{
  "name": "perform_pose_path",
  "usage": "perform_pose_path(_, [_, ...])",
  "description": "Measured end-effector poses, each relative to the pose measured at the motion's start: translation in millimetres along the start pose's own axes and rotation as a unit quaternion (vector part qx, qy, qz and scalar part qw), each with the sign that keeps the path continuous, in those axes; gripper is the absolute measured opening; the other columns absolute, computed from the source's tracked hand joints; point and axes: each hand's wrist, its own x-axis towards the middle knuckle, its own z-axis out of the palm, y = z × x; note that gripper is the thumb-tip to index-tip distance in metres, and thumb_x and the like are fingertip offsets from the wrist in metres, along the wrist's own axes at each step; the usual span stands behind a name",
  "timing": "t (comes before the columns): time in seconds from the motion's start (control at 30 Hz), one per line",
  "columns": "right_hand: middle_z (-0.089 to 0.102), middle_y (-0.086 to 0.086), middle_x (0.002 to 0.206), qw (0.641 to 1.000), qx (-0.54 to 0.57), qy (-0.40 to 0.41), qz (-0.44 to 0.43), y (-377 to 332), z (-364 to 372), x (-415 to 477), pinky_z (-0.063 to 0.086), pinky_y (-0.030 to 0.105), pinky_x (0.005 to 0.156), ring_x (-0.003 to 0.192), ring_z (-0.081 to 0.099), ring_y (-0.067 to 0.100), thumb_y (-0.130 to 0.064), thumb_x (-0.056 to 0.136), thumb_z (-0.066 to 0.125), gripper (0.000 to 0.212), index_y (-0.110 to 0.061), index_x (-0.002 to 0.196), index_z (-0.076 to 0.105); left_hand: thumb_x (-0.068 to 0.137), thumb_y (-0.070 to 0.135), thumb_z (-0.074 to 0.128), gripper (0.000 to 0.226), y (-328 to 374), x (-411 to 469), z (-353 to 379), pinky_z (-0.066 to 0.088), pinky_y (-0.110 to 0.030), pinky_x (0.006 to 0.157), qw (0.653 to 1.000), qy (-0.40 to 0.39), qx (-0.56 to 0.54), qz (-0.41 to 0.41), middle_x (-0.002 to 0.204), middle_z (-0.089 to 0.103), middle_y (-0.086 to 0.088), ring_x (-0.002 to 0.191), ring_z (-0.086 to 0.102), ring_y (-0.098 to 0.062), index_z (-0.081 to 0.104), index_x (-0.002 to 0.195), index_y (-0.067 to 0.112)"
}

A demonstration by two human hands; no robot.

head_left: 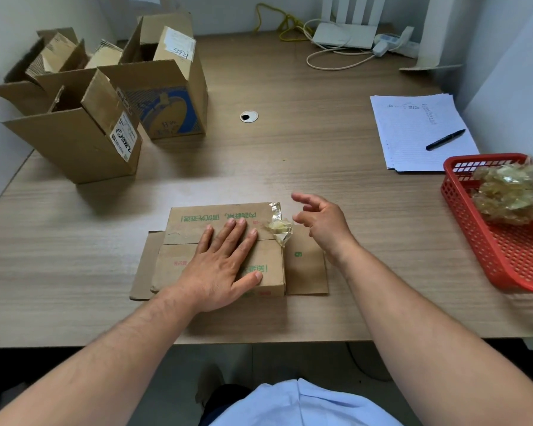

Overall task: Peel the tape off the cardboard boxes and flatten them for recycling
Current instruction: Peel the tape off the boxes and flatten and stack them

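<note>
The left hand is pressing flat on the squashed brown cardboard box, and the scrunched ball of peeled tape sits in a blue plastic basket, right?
Not quite. The plastic mesh basket holding the scrunched ball of peeled tape is red, not blue; the head view shows it. The rest is right: the left hand presses flat on the squashed brown cardboard box.

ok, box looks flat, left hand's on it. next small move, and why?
Probably pinch the crumpled tape wad with the right hand and peel it off: it clings to the right edge of the flattened box, the right hand hovers open beside it, and the left hand presses the box flat.
</note>
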Motion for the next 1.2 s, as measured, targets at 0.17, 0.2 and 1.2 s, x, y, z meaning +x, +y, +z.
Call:
perform_pose_path(0.17, [0.061, -0.007, 0.097, 1.000, -0.014, -0.002, -0.016, -12, -4, 21, 0.036, 0.004, 0.056, 0.069, 0.048, -0.005, -0.011, 0.092, 0.058, 0.023, -0.010, 0.114, 0.066, 0.066, 0.080, -0.025, 0.092, 2, -2, 1, -0.020, -0.043, 0.116, 1.000, 0.010, -0.004, -0.003, 0.151, -0.039, 0.005, 0.135, -0.042, -0.010, -0.032, 0.143, 0.032])
perform_pose_path(0.2, [0.062, -0.005, 0.098, 1.000, -0.021, -0.007, -0.016, -13, -3, 25, 0.036, 0.004, 0.055, 0.068, 0.048, -0.005, -0.011, 0.093, 0.058, 0.021, -0.009, 0.111, 0.067, 0.068, 0.080, -0.023, 0.091, 3, -2, 0, -0.019, -0.043, 0.116, 1.000, 0.015, -0.002, -0.005, 0.151, -0.039, 0.005, 0.136, -0.041, -0.011, -0.031, 0.144, 0.031])
perform_pose_path(1.2, [0.057, -0.004, 0.061, 0.965, -0.121, -0.209, 0.106, -12, 17, 89, 0.030, 0.021, 0.051, 0.057, 0.045, 0.007, -0.011, 0.086, 0.065, 0.011, -0.009, 0.075, 0.063, 0.094, 0.070, 0.017, 0.080, 1, 0, 17, 0.013, -0.051, 0.113, 0.994, 0.100, 0.039, 0.003, 0.161, 0.016, -0.009, 0.149, 0.012, -0.025, 0.021, 0.153, 0.017])
